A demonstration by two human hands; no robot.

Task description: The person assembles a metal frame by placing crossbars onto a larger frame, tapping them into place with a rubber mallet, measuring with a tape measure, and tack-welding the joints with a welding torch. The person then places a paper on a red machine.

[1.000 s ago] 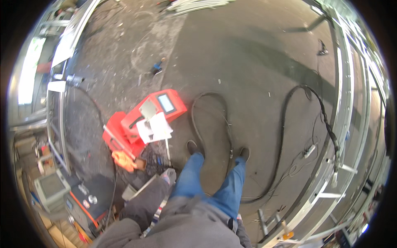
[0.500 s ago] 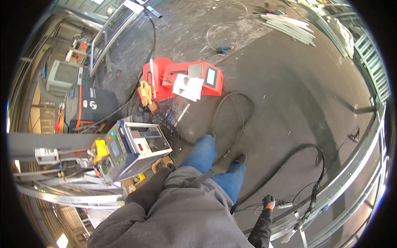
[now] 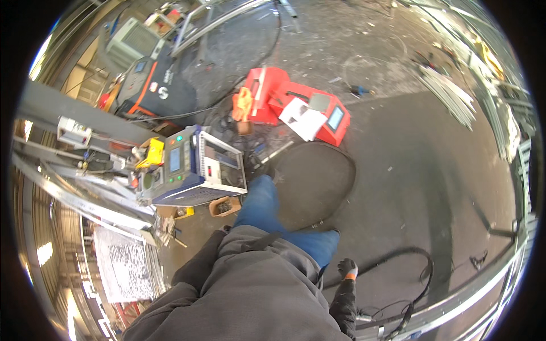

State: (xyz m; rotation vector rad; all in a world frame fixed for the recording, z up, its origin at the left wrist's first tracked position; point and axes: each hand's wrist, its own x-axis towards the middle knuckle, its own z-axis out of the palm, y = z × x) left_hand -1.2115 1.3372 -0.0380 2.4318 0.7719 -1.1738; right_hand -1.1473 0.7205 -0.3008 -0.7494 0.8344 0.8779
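My right hand [image 3: 347, 268], in a dark grey glove with an orange cuff, hangs out from my right hip. Its fingers look loosely spread, and nothing shows in them. The nearest thing to it is a thick black cable [image 3: 392, 256] curving over the floor. Of my left hand [image 3: 227, 229], just a dark sliver shows beside my waist; its fingers are hidden. Past it stand a small open cardboard box [image 3: 224, 207] with dark bits inside and a grey and blue machine [image 3: 187, 165] with a screen and coloured buttons.
Ahead lie a red machine [image 3: 335, 128] with papers [image 3: 304, 118] on top and an orange glove [image 3: 242, 103]. A cable loop [image 3: 354, 170] crosses the floor before my legs. A black and orange welding unit [image 3: 151, 85] stands far left; metal rails [image 3: 455, 301] run along the right.
The view has turned left, so the machines sit further right in it. My legs have shifted mid-step. My right hand has come closer to my body, and my left hand is more hidden.
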